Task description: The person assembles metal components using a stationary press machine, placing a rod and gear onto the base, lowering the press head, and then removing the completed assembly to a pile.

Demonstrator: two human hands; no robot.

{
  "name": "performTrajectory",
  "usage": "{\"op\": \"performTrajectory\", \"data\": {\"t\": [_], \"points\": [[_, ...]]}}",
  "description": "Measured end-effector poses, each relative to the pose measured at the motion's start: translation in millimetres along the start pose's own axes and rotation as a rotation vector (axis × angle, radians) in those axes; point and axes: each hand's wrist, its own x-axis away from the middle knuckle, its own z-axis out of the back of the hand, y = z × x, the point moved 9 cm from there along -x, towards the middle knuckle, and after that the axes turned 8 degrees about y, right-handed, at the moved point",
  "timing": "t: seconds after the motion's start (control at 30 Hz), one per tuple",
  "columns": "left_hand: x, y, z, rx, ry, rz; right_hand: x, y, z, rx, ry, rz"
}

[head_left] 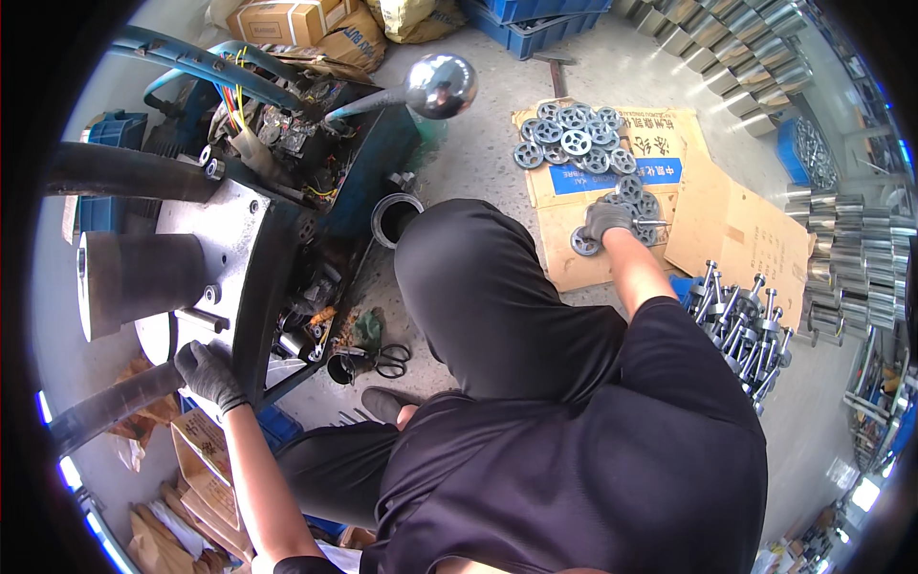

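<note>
Where cardboard [612, 258] covers concrete floor [478, 172], metal wheels [574, 139] lie.

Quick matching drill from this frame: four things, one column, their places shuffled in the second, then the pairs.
1. left hand
2. right hand
3. scissors
4. shiny ball knob

A. on the floor beside the machine's base
B. on the lever end above the machine
C. on the dark bar at the machine's lower left
D. on the metal wheels over the cardboard

Pairs: 1-C, 2-D, 3-A, 4-B
</note>
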Motion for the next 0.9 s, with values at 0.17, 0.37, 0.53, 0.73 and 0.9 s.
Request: {"op": "performTrajectory", "data": {"t": [0.17, 0.37, 0.53, 0.73, 0.9], "points": [[8, 12, -2, 0.001, 0.006, 0.032, 31, 24, 9, -0.212, 0.053, -0.106], [1, 5, -2, -0.001, 0.024, -0.016, 21, 31, -5, -0.319, 0.031, -0.215], [1, 2, -2, 0.0, 0.011, 0.034, 37, 40, -28, -0.466, 0.211, -0.382], [3, 2, -2, 0.029, 0.032, 0.021, 57, 59, -31, -0.677, 0.195, -0.634], [6, 1, 3, 0.086, 0.031, 0.043, 65, 54, -13, -0.638, 0.108, -0.573]]}}
